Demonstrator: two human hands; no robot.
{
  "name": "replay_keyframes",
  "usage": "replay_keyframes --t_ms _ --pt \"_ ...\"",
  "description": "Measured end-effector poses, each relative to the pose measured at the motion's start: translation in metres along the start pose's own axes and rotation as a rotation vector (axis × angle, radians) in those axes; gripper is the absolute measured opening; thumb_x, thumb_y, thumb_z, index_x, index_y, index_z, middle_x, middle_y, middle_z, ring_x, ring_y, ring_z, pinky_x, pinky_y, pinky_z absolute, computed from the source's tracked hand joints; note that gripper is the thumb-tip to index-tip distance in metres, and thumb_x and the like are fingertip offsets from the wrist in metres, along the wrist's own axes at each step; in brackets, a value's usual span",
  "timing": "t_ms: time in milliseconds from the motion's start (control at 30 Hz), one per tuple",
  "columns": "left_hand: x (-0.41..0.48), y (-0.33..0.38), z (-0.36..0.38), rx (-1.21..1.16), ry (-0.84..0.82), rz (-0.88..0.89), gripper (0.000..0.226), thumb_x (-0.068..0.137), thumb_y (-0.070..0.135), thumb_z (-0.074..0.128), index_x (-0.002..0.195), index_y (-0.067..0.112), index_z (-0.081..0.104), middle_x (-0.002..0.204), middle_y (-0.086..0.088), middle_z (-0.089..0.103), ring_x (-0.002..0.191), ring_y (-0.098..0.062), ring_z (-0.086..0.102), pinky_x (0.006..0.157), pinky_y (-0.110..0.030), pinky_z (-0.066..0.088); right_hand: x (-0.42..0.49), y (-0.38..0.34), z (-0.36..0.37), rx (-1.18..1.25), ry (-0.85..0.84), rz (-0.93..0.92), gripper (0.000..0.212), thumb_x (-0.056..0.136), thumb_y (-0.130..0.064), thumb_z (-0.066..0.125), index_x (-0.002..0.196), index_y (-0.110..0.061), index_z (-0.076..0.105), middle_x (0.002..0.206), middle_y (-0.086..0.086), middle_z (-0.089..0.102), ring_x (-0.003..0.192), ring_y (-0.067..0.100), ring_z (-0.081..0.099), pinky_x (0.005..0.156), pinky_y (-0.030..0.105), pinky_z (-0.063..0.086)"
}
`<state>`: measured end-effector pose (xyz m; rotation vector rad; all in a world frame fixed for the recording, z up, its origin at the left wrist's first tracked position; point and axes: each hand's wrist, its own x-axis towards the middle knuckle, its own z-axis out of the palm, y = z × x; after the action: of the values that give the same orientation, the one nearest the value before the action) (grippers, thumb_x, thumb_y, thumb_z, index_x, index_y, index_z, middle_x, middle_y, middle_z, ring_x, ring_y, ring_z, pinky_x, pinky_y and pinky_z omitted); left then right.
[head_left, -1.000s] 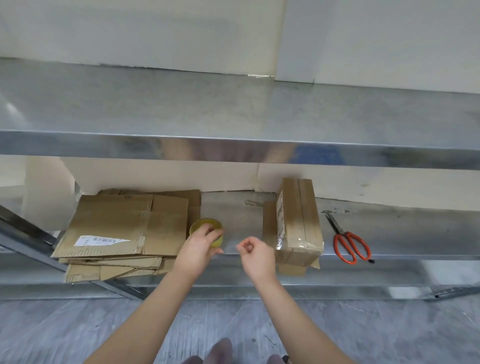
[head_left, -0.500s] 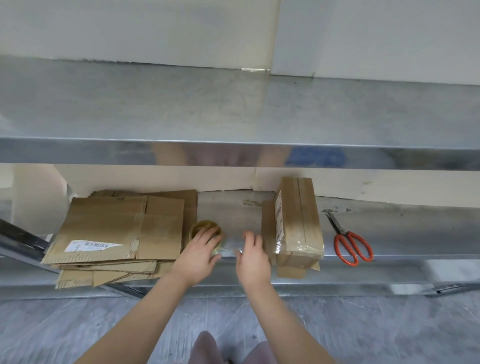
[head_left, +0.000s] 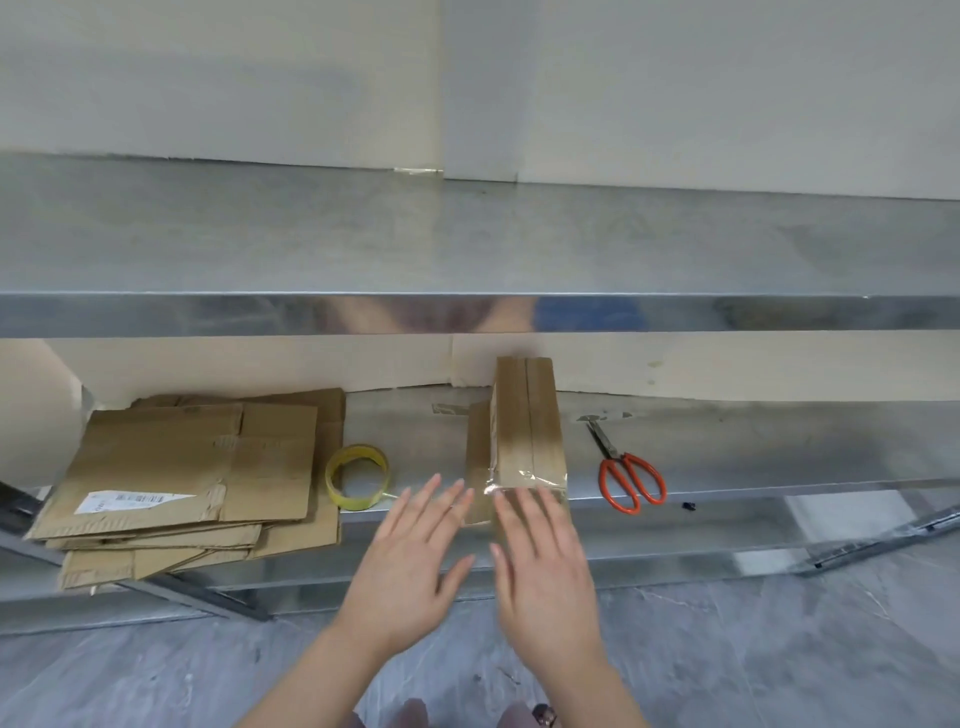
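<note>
A tall brown cardboard box (head_left: 527, 421) stands on the lower metal shelf (head_left: 753, 447), near its front edge, between a yellow-cored roll of clear tape (head_left: 358, 475) on its left and a pair of orange-handled scissors (head_left: 631, 480) on its right. Glossy, wrinkled tape already covers the box's near end, so the sealing looks well under way. The roll lies on the shelf, held by no one.

The left hand (head_left: 410, 566) and the right hand (head_left: 540, 566) both reach for that taped end. Neither has a grip on anything: the fingers are straight and spread. The right fingertips overlap the box's near face and seem to touch it, though contact cannot be confirmed. The left fingertips lie just beside a narrow cardboard flap jutting out at the box's left side.

Probably left to do are pressing the tape flat and securing that flap. Whether a strip joins roll and box cannot be told; if it does, the scissors are untouched.

A stack of flattened brown cartons (head_left: 182, 467) lies at the shelf's left end.
</note>
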<state>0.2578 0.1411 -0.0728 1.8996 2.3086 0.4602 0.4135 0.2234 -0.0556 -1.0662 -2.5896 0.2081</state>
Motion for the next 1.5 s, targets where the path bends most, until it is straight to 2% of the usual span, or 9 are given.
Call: replay_keyframes --t_ms 133,333,533,733,933,1033,1233,1400,1500 --pt "0.023 0.041 0.008 -0.066 0.008 -0.001 0.063 0.099 0.057 0.022 0.154 0.029 0.011 0.158 0.019 0.002 0.147 -0.004 -0.008 0.119 -0.027 -0.01 0.003 0.04 -0.007 0.047 -0.012 0.1 0.045 0.096 -0.027 0.057 0.14 -0.017 0.052 0.146 0.004 0.048 0.142 0.026 0.036 0.113 0.041 0.036" --pt "0.037 0.054 0.028 -0.277 0.008 -0.173 0.066 0.097 0.057 0.03 0.153 0.035 0.002 0.156 0.025 -0.004 0.142 0.009 -0.007 0.115 -0.016 -0.008 0.015 0.069 -0.004 0.199 -0.176 0.157 0.049 0.103 -0.035 0.038 0.151 -0.026 0.032 0.157 -0.004 0.03 0.148 0.012 0.017 0.117 0.02 0.01" --pt "0.045 0.062 0.046 -0.655 -0.02 -0.381 0.067 0.097 0.044 0.049 0.153 0.031 0.014 0.154 0.025 0.013 0.136 0.014 0.012 0.11 -0.011 0.013 0.021 0.081 0.01 0.542 -0.191 0.282 0.038 0.099 -0.025 0.05 0.137 -0.028 0.049 0.137 -0.015 0.052 0.127 0.003 0.047 0.104 0.016 0.037" --pt "0.053 0.054 0.045 -0.734 0.088 -0.42 0.052 0.092 0.039 0.059 0.14 0.04 0.04 0.134 0.027 0.043 0.124 0.013 0.039 0.102 -0.015 0.033 0.036 0.096 0.015 0.679 -0.206 0.348 0.035 0.084 -0.018 0.073 0.111 -0.034 0.056 0.112 -0.017 0.06 0.101 0.0 0.061 0.089 0.03 0.055" --pt "0.078 0.038 0.034 -0.652 0.056 -0.35 0.033 0.087 0.024 0.07 0.119 0.029 0.064 0.111 0.006 0.06 0.097 0.0 0.06 0.092 -0.021 0.05 0.047 0.1 0.022 0.65 -0.126 0.36 0.031 0.081 -0.017 0.076 0.099 -0.032 0.055 0.101 -0.014 0.06 0.086 0.004 0.064 0.079 0.037 0.056" --pt "0.081 0.035 0.036 -0.537 0.049 -0.327 0.032 0.088 0.023 0.069 0.119 0.022 0.063 0.108 0.001 0.062 0.094 -0.009 0.061 0.089 -0.023 0.051 0.047 0.099 0.025 0.623 -0.135 0.344 0.032 0.082 -0.02 0.075 0.101 -0.034 0.054 0.101 -0.015 0.058 0.087 0.005 0.063 0.08 0.036 0.055" --pt "0.079 0.036 0.038 -0.624 0.023 -0.325 0.038 0.086 0.021 0.071 0.121 0.028 0.058 0.107 0.006 0.056 0.098 -0.002 0.057 0.086 -0.011 0.047 0.048 0.103 0.023 0.667 -0.112 0.35 0.029 0.082 -0.027 0.076 0.099 -0.032 0.055 0.102 -0.018 0.059 0.089 0.005 0.063 0.081 0.034 0.054" --pt "0.068 0.056 0.044 -0.747 0.002 -0.338 0.045 0.084 0.022 0.074 0.124 0.031 0.056 0.106 0.009 0.058 0.095 0.002 0.059 0.085 -0.015 0.05 0.035 0.112 0.013 0.715 -0.093 0.378 0.042 0.086 -0.026 0.072 0.123 -0.038 0.054 0.114 -0.023 0.06 0.099 -0.006 0.06 0.079 0.007 0.045" --pt "0.063 0.056 0.041 -0.824 0.025 -0.402 0.046 0.086 0.037 0.069 0.127 0.044 0.049 0.106 0.014 0.059 0.091 0.005 0.06 0.076 -0.007 0.047 0.031 0.116 0.005 0.75 -0.146 0.413 0.048 0.085 -0.038 0.072 0.127 -0.045 0.05 0.1 -0.015 0.063 0.087 -0.005 0.062 0.073 0.009 0.047"
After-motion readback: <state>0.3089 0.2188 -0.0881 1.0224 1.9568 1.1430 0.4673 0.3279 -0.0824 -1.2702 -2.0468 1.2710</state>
